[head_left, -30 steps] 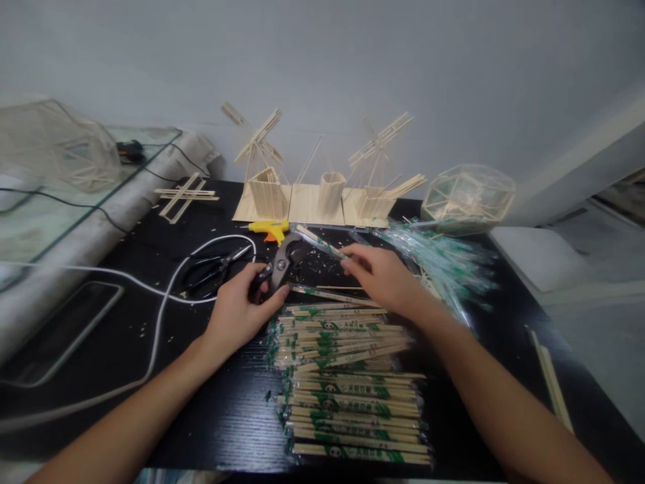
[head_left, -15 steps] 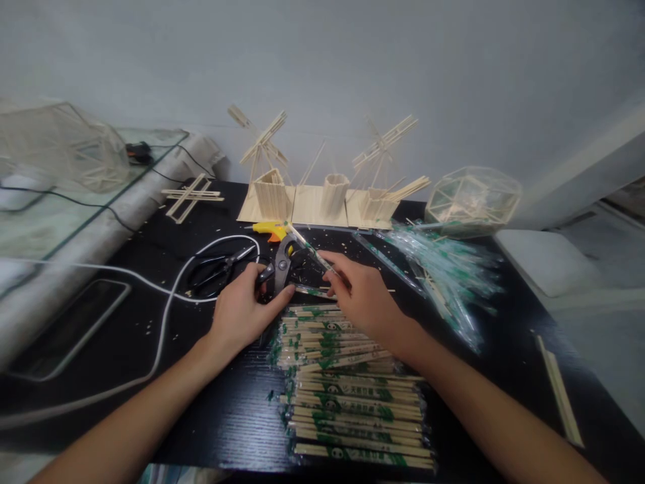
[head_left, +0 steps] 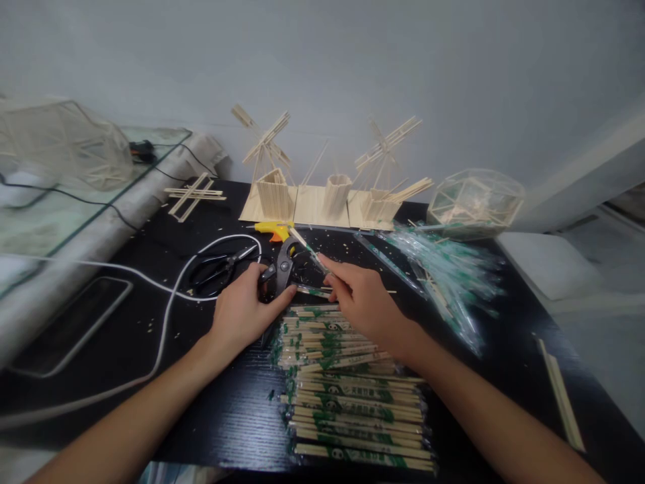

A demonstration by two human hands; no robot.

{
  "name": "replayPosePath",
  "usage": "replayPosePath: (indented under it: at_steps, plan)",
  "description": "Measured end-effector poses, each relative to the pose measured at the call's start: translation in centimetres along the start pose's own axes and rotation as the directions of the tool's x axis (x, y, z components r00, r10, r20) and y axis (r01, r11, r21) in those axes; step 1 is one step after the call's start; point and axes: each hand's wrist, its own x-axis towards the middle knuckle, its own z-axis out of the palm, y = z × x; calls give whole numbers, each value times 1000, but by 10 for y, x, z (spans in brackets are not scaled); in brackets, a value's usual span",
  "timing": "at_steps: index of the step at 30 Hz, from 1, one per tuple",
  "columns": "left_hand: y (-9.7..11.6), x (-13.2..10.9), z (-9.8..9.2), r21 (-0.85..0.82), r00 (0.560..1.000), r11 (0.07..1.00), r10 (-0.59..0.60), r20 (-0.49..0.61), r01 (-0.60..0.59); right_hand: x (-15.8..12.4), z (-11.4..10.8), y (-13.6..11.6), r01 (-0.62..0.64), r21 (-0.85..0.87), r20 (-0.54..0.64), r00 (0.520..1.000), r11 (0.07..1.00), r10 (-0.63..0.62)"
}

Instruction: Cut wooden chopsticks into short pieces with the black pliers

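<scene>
My left hand [head_left: 242, 302] is closed around the handles of a pair of pruning shears [head_left: 285, 266], whose metal head points away from me. Between the thumb and fingers of my right hand [head_left: 370, 296] is a pair of chopsticks [head_left: 305, 243] in a clear and green wrapper. Their pale far ends reach up and left, just past the shears' head. Below both hands lies a stack of wrapped chopsticks [head_left: 353, 390]. Another wrapped pair [head_left: 312, 291] lies between my hands, its right part hidden behind my right fingers.
A yellow glue gun [head_left: 272, 228] and black scissors [head_left: 219, 269] lie beyond the shears, near a white cable [head_left: 168, 316]. Stick-built windmill models [head_left: 275, 195] stand at the back. Discarded wrappers [head_left: 443, 269] heap up at right. A phone [head_left: 75, 329] lies left.
The view has shifted slightly, so the scene sits a little further right. The chopsticks' far ends are marginally lower; both hands keep their grips.
</scene>
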Motion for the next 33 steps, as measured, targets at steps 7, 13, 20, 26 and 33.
replayPosePath:
  at_steps: [7, 13, 20, 26, 33]
  plan:
    - [-1, 4, -4, 29, 999, 999, -36, -32, 36, -1, -2, -3, -60, 103, 30, 998, 993, 58]
    - [-3, 7, -6, 37, 998, 998, -58, -35, 59, -1, -3, -3, -33, 72, 36, 999, 997, 31]
    - [-3, 10, -9, 68, 995, 994, -84, -53, 88, 1, -8, 1, -19, 137, 45, 999, 990, 13]
    - [-2, 10, -10, 40, 994, 994, -97, -56, 99, 1, -16, -2, -69, 189, 74, 996, 980, 56]
    - [-5, 11, -9, 38, 993, 995, -89, -72, 92, 1, -16, -4, -109, 194, 99, 991, 975, 91]
